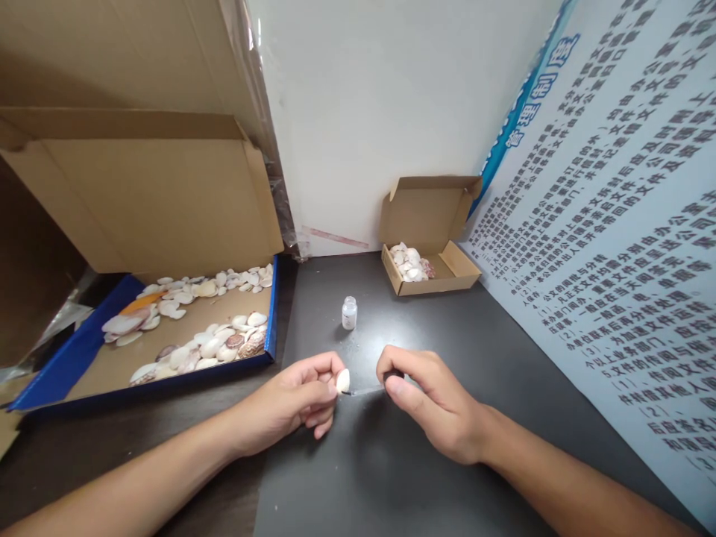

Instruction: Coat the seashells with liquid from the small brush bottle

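Note:
My left hand (299, 403) pinches a small white seashell (342, 380) between thumb and fingers, just above the dark table (391, 462). My right hand (430, 403) is closed in a pinch on a thin brush (366, 390) whose dark tip touches the shell. A small clear bottle (349, 312) with a white label stands open on the table a little beyond both hands.
A blue-edged tray (67, 358) lined with cardboard holds several seashells at the left, under an open cardboard lid (145, 201). A small open cardboard box (433, 257) with several shells sits at the back by the white wall. A printed poster (615, 261) leans along the right.

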